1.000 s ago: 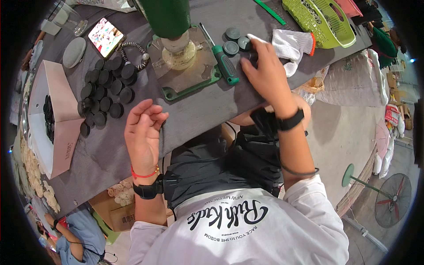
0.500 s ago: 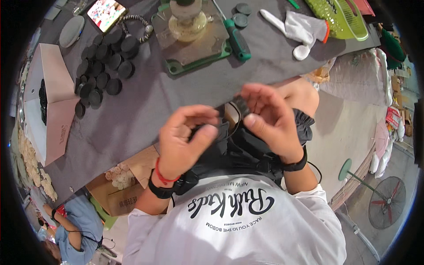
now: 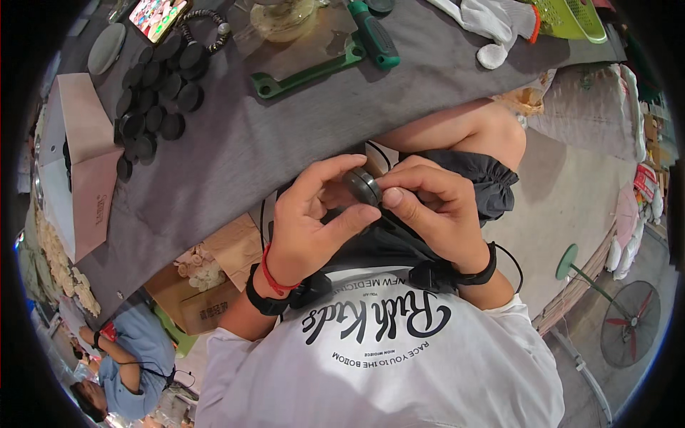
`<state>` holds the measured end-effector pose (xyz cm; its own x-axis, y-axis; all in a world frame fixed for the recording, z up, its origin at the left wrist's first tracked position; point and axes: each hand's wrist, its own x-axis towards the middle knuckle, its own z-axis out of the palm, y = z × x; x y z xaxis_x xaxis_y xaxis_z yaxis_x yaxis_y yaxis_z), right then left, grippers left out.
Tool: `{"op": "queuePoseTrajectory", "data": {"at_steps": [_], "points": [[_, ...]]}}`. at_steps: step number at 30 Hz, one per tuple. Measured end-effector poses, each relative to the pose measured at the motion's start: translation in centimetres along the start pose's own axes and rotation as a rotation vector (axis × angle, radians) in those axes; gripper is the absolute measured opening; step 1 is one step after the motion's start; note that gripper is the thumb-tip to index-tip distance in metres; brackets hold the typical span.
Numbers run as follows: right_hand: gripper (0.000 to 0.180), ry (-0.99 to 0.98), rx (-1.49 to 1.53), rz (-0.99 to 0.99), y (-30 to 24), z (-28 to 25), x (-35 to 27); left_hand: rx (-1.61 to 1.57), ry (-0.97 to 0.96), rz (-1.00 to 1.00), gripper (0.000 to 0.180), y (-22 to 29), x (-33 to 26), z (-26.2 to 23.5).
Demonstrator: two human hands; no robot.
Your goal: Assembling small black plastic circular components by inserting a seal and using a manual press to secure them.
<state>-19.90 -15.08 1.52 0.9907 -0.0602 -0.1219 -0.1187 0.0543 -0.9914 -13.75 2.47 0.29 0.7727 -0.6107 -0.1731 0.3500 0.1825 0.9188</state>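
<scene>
Between my hands is a small round black disc (image 3: 362, 188) with a seam along its edge, tilted on its side. My left hand (image 3: 314, 207) grips it between the thumb and the curled fingers. The fingers of my right hand (image 3: 432, 203) are pinched together at the disc's right edge, touching it. A pile of similar black discs (image 3: 153, 107) lies on the grey-covered table (image 3: 235, 171), ahead and to the left.
An open pink box (image 3: 93, 164) stands left of the pile. Farther off are a lit phone (image 3: 158, 18), a bead bracelet (image 3: 221, 32), a green-edged plate (image 3: 307, 75), a green-handled screwdriver (image 3: 378, 43) and a white glove (image 3: 496, 25). A floor fan (image 3: 631, 324) stands right; another person (image 3: 135, 371) sits lower left.
My hands have come together from apart, each with something dark at its fingers, and now meet at one black disc. The view has shifted, so the table things sit higher.
</scene>
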Motion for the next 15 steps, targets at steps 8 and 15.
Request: {"op": "queuePoseTrajectory", "data": {"at_steps": [8,15], "points": [[0.018,0.017,-0.041,-0.089,-0.1,0.4,0.6,0.071,-0.041,0.032,0.036,-0.7,-0.2,-0.9],[0.035,-0.008,-0.221,-0.269,-0.6,0.9,0.8,0.215,0.007,0.153,0.033,-0.8,0.2,-1.3]]}}
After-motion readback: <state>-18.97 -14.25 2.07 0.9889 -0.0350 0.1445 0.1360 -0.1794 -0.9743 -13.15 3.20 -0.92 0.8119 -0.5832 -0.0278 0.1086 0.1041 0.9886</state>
